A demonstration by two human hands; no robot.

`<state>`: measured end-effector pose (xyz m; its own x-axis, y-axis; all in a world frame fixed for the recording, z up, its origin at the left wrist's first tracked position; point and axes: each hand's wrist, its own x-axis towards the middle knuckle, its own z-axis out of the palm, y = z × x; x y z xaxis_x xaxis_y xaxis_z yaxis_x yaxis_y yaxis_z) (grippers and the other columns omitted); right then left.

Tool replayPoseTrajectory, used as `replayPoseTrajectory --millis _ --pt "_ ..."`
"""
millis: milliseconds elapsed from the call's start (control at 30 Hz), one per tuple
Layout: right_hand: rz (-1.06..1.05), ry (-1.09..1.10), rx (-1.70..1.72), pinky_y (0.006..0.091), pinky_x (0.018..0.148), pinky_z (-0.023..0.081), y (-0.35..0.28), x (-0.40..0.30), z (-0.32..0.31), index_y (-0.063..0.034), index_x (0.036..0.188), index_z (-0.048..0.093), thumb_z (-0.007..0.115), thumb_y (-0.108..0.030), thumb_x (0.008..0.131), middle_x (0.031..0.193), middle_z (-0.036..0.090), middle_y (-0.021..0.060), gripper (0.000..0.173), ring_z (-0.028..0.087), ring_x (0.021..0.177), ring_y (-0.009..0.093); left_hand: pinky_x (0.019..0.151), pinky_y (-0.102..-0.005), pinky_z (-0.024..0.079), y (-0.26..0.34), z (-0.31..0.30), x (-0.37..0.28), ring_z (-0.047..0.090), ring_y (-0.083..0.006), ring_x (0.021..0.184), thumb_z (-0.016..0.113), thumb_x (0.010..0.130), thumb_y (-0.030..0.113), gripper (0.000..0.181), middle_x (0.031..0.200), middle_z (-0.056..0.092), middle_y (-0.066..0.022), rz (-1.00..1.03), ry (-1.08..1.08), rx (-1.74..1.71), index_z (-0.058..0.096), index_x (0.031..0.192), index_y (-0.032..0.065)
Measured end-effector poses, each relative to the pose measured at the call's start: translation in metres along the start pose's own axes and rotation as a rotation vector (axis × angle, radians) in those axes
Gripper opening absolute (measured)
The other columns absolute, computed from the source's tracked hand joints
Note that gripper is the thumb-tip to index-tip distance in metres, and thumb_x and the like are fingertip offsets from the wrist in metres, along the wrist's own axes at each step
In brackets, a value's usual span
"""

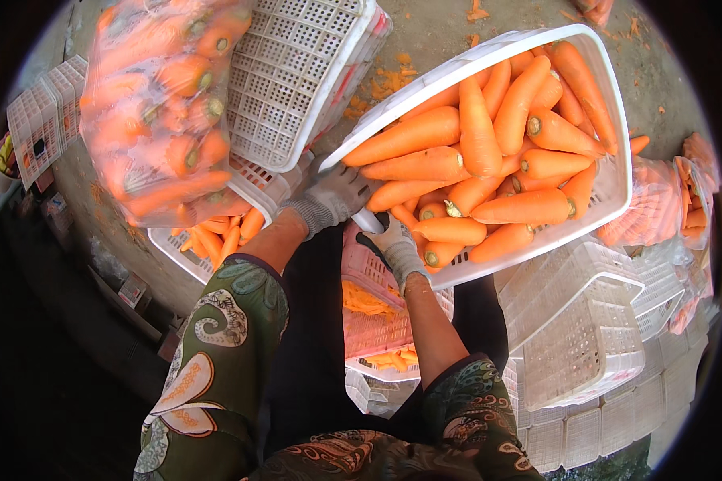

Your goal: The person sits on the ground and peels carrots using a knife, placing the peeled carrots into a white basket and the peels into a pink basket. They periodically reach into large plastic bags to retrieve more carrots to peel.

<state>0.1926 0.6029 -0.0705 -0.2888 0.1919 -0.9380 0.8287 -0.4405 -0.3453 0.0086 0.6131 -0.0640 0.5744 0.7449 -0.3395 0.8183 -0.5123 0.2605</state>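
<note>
A white plastic crate (620,126) full of large orange carrots (481,138) lies to the front right, its narrow end towards me. My left hand (334,195), in a grey-white knit work glove with dark fingertips, grips that end near its left corner. Beside it my right hand (397,243), gloved alike, holds the same end rim, with the thumb outside and some fingers hidden. A short piece of rim shows between both hands. Several carrots lie right against my fingers.
A clear plastic bag of carrots (156,114) stands at left, next to stacked white crates (295,78). A lower crate (183,255) holds smaller carrots. Pink crates (376,333) stand between my legs. Stacked empty crates (577,337) and bagged carrots (644,201) are at right. Orange scraps (391,78) litter the floor.
</note>
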Motion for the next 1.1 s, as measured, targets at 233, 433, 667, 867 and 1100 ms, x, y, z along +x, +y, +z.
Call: replayPoseTrajectory --millis 233,433,667,867,1100 --pt "-0.049 0.137 -0.034 0.0398 0.100 0.038 0.017 0.003 0.011 -0.0060 0.134 0.040 0.076 -0.038 0.065 0.129 0.051 0.0170 0.084 0.048 0.120 0.033 0.105 -0.0463 0.031 0.009 -0.009 0.013 0.054 -0.0284 0.110 0.052 0.086 0.016 0.038 0.109 0.063 -0.0124 0.003 -0.312 -0.032 0.055 0.122 0.0057" --pt "0.117 0.234 -0.115 0.0408 0.098 0.039 -0.008 -0.009 0.021 -0.0070 0.134 0.039 0.073 -0.033 0.068 0.127 0.052 0.0176 0.079 0.050 0.116 0.033 0.090 -0.0342 0.042 0.007 -0.013 0.004 0.060 -0.0232 0.098 0.055 0.083 0.018 0.027 0.097 0.065 -0.0110 -0.005 -0.264 -0.165 0.062 0.106 0.0046" --pt "0.096 0.127 -0.260 0.0406 0.107 0.029 -0.014 -0.014 0.066 -0.0073 0.141 0.030 0.066 -0.043 0.070 0.137 0.042 0.0199 0.088 0.039 0.128 0.033 0.099 -0.0378 0.037 0.018 0.014 -0.054 0.059 -0.0253 0.100 0.051 0.084 0.018 0.026 0.098 0.063 -0.0133 -0.126 -0.171 -0.077 0.060 0.103 0.0034" --pt "0.019 0.117 -0.129 0.0424 0.105 0.031 -0.010 -0.036 0.077 -0.0064 0.135 0.037 0.064 -0.044 0.076 0.134 0.044 0.0210 0.075 0.039 0.126 0.036 0.102 -0.0381 0.034 0.024 -0.009 -0.060 0.054 -0.0256 0.108 0.048 0.087 0.017 0.036 0.109 0.059 -0.0129 -0.136 -0.422 0.022 0.053 0.119 0.0032" --pt "-0.207 0.088 0.678 0.0278 0.087 0.047 -0.022 -0.156 0.031 0.0021 0.116 0.054 0.059 -0.018 0.089 0.111 0.061 0.0114 0.034 0.059 0.100 0.019 0.101 -0.0404 0.035 0.041 -0.091 -0.098 0.053 -0.0260 0.108 0.059 0.081 0.028 0.038 0.105 0.059 -0.0108 -0.315 -0.413 -0.310 0.057 0.114 0.0086"
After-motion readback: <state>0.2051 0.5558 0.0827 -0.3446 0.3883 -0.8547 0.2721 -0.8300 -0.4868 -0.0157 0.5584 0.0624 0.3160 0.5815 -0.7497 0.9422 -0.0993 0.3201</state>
